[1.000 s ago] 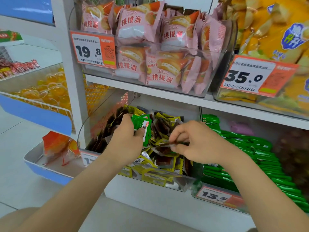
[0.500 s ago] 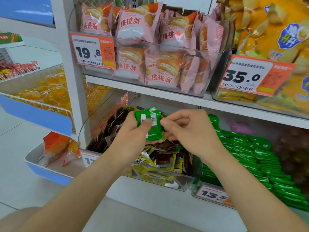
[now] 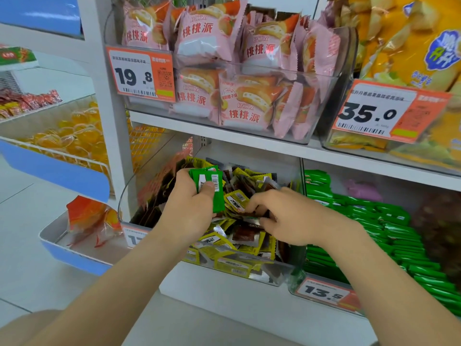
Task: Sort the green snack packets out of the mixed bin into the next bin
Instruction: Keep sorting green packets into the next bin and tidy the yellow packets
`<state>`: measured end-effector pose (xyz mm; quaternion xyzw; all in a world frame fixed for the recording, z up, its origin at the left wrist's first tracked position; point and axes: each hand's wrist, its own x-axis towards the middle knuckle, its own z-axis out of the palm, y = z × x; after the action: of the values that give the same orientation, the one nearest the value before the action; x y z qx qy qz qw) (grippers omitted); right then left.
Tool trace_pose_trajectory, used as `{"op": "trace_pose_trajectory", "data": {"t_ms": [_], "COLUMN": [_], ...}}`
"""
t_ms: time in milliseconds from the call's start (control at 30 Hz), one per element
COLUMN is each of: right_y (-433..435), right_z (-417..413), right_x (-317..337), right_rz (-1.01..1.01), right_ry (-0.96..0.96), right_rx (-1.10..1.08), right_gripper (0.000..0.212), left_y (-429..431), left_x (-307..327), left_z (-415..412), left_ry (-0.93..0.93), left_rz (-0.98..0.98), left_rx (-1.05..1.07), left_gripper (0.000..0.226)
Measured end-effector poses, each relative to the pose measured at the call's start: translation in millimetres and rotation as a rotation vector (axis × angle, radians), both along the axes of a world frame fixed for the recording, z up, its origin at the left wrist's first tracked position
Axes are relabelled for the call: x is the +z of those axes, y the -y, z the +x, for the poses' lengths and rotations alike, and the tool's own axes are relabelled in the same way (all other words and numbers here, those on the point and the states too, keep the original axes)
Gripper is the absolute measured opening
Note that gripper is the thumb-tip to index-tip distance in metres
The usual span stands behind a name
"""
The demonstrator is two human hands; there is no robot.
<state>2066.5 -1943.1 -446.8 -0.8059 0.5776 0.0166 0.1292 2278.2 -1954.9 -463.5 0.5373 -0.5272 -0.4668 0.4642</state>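
Observation:
A clear mixed bin [image 3: 252, 275] on the lower shelf holds yellow, brown and dark snack packets. My left hand [image 3: 189, 208] hovers over its left half, shut on a small stack of green packets [image 3: 210, 187] with a barcode facing me. My right hand [image 3: 289, 217] reaches down into the bin's right half, fingers curled among the yellow and brown packets; what the fingertips touch is hidden. To the right stands the bin of green packets [image 3: 369, 221], filled with rows of them.
Above sits a shelf with pink pastry bags [image 3: 224, 71] and yellow chip bags [image 3: 404, 46], price tags on the bin fronts. A shelf edge [image 3: 249, 146] hangs close over the bins. Left is a blue-edged tray [image 3: 74, 255] with orange bags, and floor.
My right hand left the green packets held in my left hand and dropped back into the mixed bin. The left hand keeps the green stack at about the same spot.

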Motion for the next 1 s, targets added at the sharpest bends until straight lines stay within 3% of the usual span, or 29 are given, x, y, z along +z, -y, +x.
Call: {"op": "trace_pose_trajectory", "data": {"t_ms": [200,367,533,600,700,833,900,1000], "right_y": [-6,-7,-13,-17,-20,-29,-36,-40], "right_z": [5,-2,-8,-9,-4,13,26,32], "right_x": [7,4,10,12,13,3,1,-7], "right_rz": [-0.015,-0.034,0.016,-0.047,-0.304,-0.642,-0.765,-0.675], "right_ry": [0.016,0.114,0.24,0.291,0.389,0.651,0.628,0.499], "right_rx": [0.049,0.06,-0.024,-0.035,-0.107,-0.198,-0.076,0.108], "right_gripper": [0.052,0.037,0.047,0.037,0.02,0.02,0.016,0.02], "left_y": [1,-1,-2,-2,-3,-6,-7,-11], "left_x": [-3,-2,-2,-2,-1,2,6,15], "left_z": [3,3,2,1,-1,-11,-15,-14], "left_ry": [0.032,0.033,0.05,0.047,0.007,-0.212,-0.455,-0.729], "left_rz": [0.027,0.039,0.025,0.039,0.049,0.186,0.343,0.458], "left_rx": [-0.028,-0.049,-0.072,-0.073,-0.067,-0.057,-0.073,-0.166], "left_gripper": [0.018,0.02,0.022,0.02,0.017,0.021,0.023,0.036]}}
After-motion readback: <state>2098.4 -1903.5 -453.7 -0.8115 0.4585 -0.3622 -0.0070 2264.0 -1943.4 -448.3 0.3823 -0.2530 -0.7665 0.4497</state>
